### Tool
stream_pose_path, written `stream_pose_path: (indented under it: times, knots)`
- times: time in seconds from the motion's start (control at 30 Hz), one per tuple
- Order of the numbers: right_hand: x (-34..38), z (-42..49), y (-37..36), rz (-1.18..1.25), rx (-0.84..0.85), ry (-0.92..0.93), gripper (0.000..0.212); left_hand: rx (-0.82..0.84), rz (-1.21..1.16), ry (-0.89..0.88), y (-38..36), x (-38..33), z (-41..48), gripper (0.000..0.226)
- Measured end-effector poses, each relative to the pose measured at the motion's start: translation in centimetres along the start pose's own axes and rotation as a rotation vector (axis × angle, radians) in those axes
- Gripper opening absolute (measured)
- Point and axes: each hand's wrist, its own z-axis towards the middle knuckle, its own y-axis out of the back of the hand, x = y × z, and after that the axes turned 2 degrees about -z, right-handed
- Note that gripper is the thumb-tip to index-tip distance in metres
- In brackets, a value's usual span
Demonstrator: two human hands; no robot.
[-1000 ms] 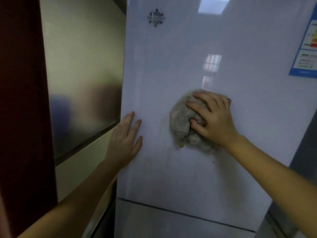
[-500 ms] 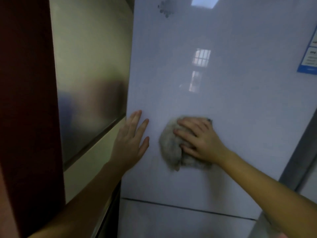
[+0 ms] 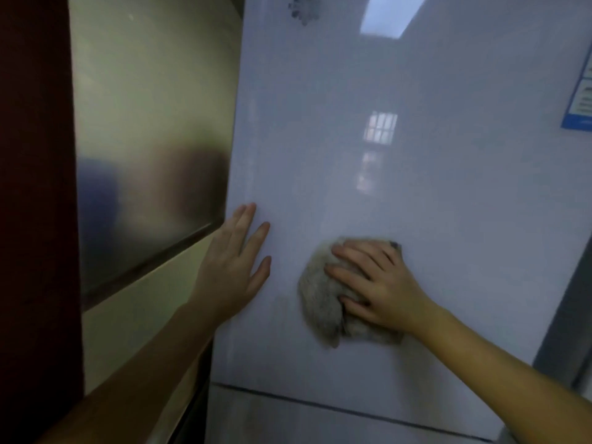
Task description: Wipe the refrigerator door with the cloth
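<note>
The white glossy refrigerator door [image 3: 432, 187] fills the middle and right of the view. A crumpled grey cloth [image 3: 318, 299] lies against its lower half. My right hand [image 3: 374, 286] presses flat on the cloth, fingers spread over it and pointing left. My left hand [image 3: 234, 264] rests flat on the door's left edge with fingers apart, holding nothing. A seam [image 3: 352, 408] below both hands separates the upper door from the lower one.
A blue and white label [image 3: 579, 97] sticks to the door's right edge. A dark logo [image 3: 302, 9] sits near the top. A shiny metal panel [image 3: 150, 139] stands to the left, beside a dark red surface [image 3: 32, 203]. A grey strip [image 3: 567, 322] runs along the right.
My right hand has slid the cloth down the door and a little to the left over the second. My left hand has stayed on the door's left edge.
</note>
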Motion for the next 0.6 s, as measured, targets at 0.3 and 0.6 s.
stream_pose_path:
  times: [0.3,0.6]
  knots:
    - [-5.5,-6.2,3.7,-0.113,-0.132,-0.264,0.046,-0.103,-0.031,0.013,-3.4,-6.7,-0.8,0.053]
    - [-2.1,-13.1,1.6,-0.116,-0.064,-0.102,0.05,-0.19,-0.009,-0.099,-6.8,-11.9,-0.2,0.053]
